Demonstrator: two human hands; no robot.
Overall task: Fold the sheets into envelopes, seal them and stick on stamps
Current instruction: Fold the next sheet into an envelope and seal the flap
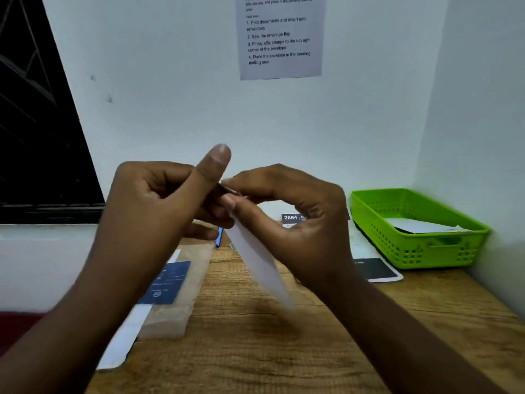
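While aloft, two hands [159, 200] [287, 211], one envelope [261, 265].

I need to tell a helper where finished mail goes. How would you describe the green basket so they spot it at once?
Follow the wooden desk to its far right corner against the white wall. There stands the green basket, a shallow perforated plastic tray with a handle slot, holding white paper. It is the only bright green thing here.

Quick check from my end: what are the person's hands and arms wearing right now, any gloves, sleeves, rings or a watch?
Nothing is worn that shows. The left hand and right hand are bare, without gloves or visible rings. Both forearms are bare to the frame's lower edge: no sleeve, watch or band in view. The left thumbnail is short and unpainted.
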